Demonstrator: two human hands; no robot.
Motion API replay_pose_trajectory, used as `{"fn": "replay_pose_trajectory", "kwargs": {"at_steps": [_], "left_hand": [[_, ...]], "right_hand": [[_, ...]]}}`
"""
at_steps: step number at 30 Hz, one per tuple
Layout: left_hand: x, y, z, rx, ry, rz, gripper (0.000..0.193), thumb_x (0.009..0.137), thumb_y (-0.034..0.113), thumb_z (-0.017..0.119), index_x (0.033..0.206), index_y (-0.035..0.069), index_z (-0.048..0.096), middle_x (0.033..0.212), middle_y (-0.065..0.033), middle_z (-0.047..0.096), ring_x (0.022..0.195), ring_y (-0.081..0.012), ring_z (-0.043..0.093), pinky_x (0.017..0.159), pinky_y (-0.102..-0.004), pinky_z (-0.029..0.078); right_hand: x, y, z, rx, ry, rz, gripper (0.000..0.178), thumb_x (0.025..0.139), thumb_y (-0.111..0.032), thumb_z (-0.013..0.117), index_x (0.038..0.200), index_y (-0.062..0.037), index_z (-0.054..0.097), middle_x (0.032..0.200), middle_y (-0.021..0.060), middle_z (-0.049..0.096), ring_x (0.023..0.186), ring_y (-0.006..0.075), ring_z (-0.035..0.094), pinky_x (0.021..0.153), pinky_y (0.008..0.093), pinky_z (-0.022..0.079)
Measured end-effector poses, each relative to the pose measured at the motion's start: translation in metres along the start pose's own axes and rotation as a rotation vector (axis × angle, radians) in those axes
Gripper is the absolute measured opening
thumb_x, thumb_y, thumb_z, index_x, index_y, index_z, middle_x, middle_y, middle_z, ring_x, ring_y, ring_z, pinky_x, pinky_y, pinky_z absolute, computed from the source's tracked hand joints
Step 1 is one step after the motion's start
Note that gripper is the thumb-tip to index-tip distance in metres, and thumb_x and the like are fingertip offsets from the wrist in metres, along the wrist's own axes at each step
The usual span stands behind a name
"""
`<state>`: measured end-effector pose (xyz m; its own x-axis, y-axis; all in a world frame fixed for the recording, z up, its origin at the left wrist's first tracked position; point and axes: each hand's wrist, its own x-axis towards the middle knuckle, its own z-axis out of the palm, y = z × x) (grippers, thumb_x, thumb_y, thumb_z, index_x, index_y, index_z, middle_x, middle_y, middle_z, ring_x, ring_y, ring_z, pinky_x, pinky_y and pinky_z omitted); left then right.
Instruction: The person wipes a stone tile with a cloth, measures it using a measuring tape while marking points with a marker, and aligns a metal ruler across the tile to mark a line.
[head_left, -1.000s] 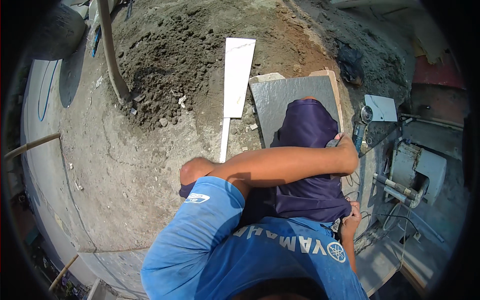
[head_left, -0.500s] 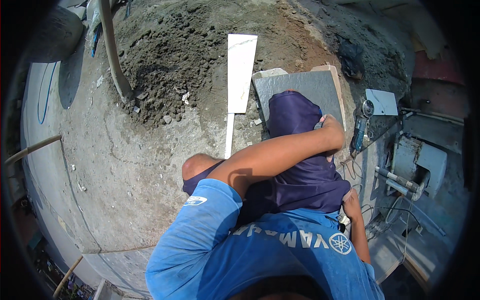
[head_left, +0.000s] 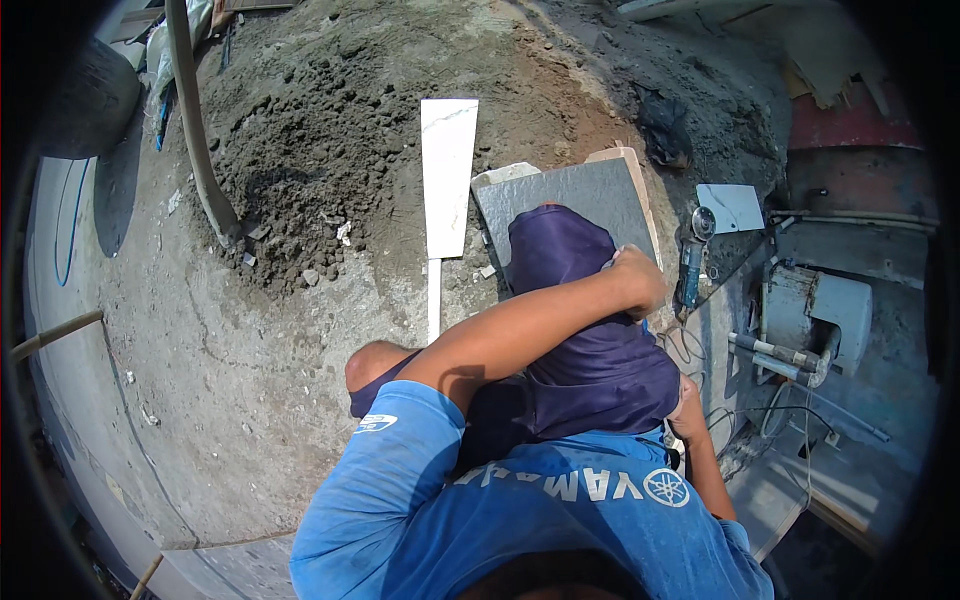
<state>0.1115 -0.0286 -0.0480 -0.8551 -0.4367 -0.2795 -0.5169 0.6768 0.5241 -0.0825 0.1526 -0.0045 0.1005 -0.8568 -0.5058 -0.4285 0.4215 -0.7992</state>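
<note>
My left arm reaches across my lap, and my left hand (head_left: pixel 640 283) is curled closed at the outer side of my right knee, which is covered by dark purple trousers (head_left: pixel 590 375). What its fingers hold is hidden. My right hand (head_left: pixel 688 412) is against the outer side of my right thigh, by the hip, with its fingers mostly hidden. Beyond the knee lies a dark grey tile (head_left: pixel 605 195). To its left is a tapered white tile piece (head_left: pixel 447 180), with a narrow white strip (head_left: pixel 434 300) running from its near end.
An angle grinder (head_left: pixel 692 260) with a cable lies at right, near a white tile offcut (head_left: pixel 729 208). Loose soil (head_left: pixel 310 170) is heaped at far left beside a curved pole (head_left: pixel 197 130). Pipes (head_left: pixel 780 358) and a black plastic bag (head_left: pixel 662 130) are also at right.
The view has shifted, so the ground and tiles appear lower and farther left. My left hand's fingers look more curled at the knee. My right hand stays by the thigh.
</note>
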Motion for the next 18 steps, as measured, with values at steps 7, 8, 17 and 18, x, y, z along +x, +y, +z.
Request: {"fn": "replay_pose_trajectory", "kwargs": {"at_steps": [7,8,17,18], "left_hand": [[0.013,0.004,-0.006,0.032,-0.043,0.016,0.037,0.077,0.03,0.073,0.109,0.012,0.073,0.11,-0.0064,0.072,0.1,-0.0246,0.069,0.079,-0.0416,0.054],[0.014,0.003,-0.003,0.024,-0.044,0.005,0.037,0.077,0.03,0.073,0.109,0.012,0.073,0.11,-0.0064,0.072,0.1,-0.0246,0.069,0.079,-0.0416,0.054],[0.039,-0.019,-0.009,-0.33,0.126,0.111,0.048,0.078,0.047,0.071,0.106,0.009,0.074,0.109,-0.0131,0.071,0.1,-0.0307,0.067,0.083,-0.0469,0.051],[0.051,-0.026,-0.008,-0.407,0.176,0.136,0.05,0.078,0.05,0.069,0.102,0.007,0.075,0.106,-0.0155,0.071,0.1,-0.0326,0.067,0.085,-0.0447,0.051]], "right_hand": [[-0.01,0.033,-0.035,-0.205,0.09,0.027,0.018,0.088,-0.006,0.06,0.101,0.0026,0.068,0.094,0.0069,0.071,0.085,0.011,0.061,0.08,0.0252,0.047],[-0.01,0.026,-0.038,-0.201,0.069,0.11,0.016,0.088,-0.005,0.059,0.1,0.0022,0.068,0.092,0.0059,0.071,0.082,0.0096,0.061,0.079,0.0242,0.048],[-0.109,0.073,-0.198,0.23,0.363,0.312,0.028,0.093,-0.019,0.067,0.114,-0.0003,0.062,0.076,-0.0038,0.058,0.061,0.0049,0.051,0.054,0.0192,0.038],[-0.103,0.064,-0.212,0.258,0.43,0.243,0.03,0.094,-0.02,0.066,0.116,-0.0007,0.06,0.078,-0.0036,0.058,0.062,0.0049,0.051,0.053,0.0186,0.038]]}}
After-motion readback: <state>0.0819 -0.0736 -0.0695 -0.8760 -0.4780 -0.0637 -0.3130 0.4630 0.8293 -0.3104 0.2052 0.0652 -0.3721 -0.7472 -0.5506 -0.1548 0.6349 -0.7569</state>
